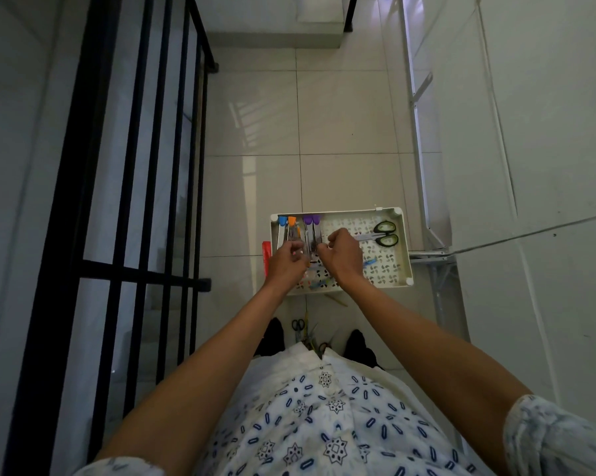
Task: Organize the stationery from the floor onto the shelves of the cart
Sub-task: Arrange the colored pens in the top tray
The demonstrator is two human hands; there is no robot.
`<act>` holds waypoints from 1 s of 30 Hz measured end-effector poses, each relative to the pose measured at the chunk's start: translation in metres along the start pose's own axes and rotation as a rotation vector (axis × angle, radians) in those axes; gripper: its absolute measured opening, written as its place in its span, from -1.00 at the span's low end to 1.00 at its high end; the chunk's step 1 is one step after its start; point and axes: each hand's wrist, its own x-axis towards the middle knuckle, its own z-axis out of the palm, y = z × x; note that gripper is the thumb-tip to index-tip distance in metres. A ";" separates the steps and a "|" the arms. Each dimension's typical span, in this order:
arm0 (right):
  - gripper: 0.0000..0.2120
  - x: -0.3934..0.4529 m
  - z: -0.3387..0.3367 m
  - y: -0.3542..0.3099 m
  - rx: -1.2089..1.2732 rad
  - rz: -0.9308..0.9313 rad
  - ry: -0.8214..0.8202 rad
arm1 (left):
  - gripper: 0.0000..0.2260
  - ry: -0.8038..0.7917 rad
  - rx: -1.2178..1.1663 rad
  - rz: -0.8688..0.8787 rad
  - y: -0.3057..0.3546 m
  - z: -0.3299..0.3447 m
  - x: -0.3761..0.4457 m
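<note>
Your patterned shirt [324,424] fills the bottom of the head view, and it hides most of the floor at your feet, so of the stationery lying there you can make out only a small pair of black-handled scissors [298,325], a few thin sticks beside them that could be pencils, and a yellowish one [337,299] nearer the cart. Both of your forearms reach out over the cart's top shelf [404,255], a white perforated tray. Your left hand [286,261] is curled, its fingertips pinching something at the row of tools; the item itself is too small and too covered to name. Your right hand [342,254] is curled too, fingers bent toward the same spot, almost meeting the left, but you cannot tell whether it grips anything, since the back of the hand hides the fingertips. Beyond your knuckles stand four tools with coloured ends, blue [282,220], orange [292,220] and two purple [311,219], side by side along the shelf's far left edge; their metal parts are blurred. A pair of green-and-black scissors [385,233] lies at the shelf's far right, well apart from the hands. A blue pen-like item [370,261] peeks out just right of your right wrist. A red object [265,259] shows at the shelf's left edge, mostly cut off by your left hand. Lower shelves are hidden under the top one.
</note>
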 end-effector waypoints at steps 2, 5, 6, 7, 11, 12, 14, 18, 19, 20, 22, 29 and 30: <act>-0.63 0.000 0.000 0.005 -0.012 0.033 -0.024 | -0.68 0.013 0.014 -0.002 0.000 0.000 0.001; -0.62 -0.001 -0.003 0.012 -0.029 0.059 -0.044 | -0.71 0.049 0.087 -0.008 -0.002 0.002 0.003; -0.64 -0.002 -0.004 0.014 -0.033 0.068 -0.051 | -0.72 0.046 0.115 0.004 -0.003 0.003 0.003; -0.66 -0.002 -0.004 0.014 -0.035 0.079 -0.060 | -0.73 0.031 0.146 0.026 -0.003 0.005 0.004; -0.71 -0.004 -0.004 0.011 -0.078 0.096 -0.108 | -0.69 0.008 0.235 0.079 -0.001 0.012 0.002; -0.72 -0.004 -0.005 0.012 -0.076 0.096 -0.110 | -0.68 0.011 0.254 0.090 0.000 0.013 0.002; -0.69 -0.006 -0.006 0.013 -0.074 0.077 -0.132 | -0.66 0.014 0.334 0.127 -0.001 0.015 0.002; -0.78 -0.009 -0.007 0.018 -0.167 0.029 -0.185 | -0.68 -0.007 0.549 0.203 -0.006 0.017 -0.003; -0.82 -0.010 -0.007 0.018 -0.166 0.041 -0.191 | -0.70 -0.002 0.560 0.202 -0.007 0.018 -0.004; -0.83 -0.011 -0.005 0.017 -0.163 0.052 -0.207 | -0.73 0.008 0.559 0.201 -0.008 0.017 -0.006; -0.76 -0.014 -0.002 0.012 -0.153 0.076 -0.241 | -0.78 0.019 0.543 0.201 -0.010 0.015 -0.010; -0.86 -0.024 0.009 0.005 -0.090 0.036 -0.224 | -0.80 -0.065 0.580 0.225 -0.021 0.007 -0.016; -0.86 -0.024 0.009 0.005 -0.095 0.035 -0.231 | -0.83 -0.062 0.596 0.233 -0.023 0.007 -0.017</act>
